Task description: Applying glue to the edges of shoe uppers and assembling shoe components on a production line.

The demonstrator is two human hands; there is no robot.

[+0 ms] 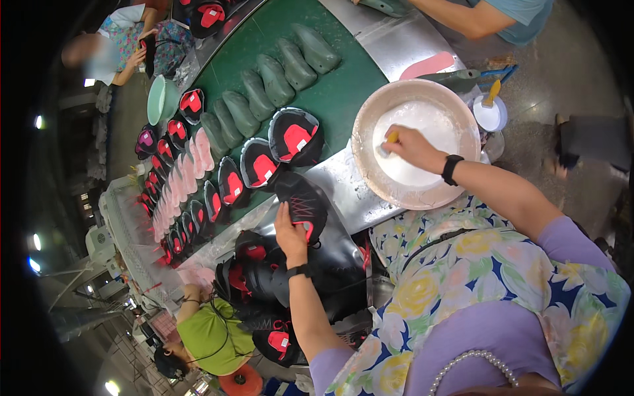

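My left hand (290, 239) grips a black shoe upper (305, 202) with dark lacing and a red lining, held up at the near edge of the work surface. My right hand (415, 149) is closed round a small brush (392, 137), its yellow handle just showing between the fingers. That hand is over a wide beige basin (470, 132), where white liquid (415, 111) covers the bottom. The bristles are down at the liquid, mostly hidden by the hand.
On the green conveyor belt (228, 66) stand rows of grey-green shoe lasts (275, 80), black-and-red uppers (295, 135) and pale pink insoles (173, 190). More uppers (254, 280) are heaped below my left arm. A white pot (489, 115) holds another brush (492, 94). Other people work around the belt.
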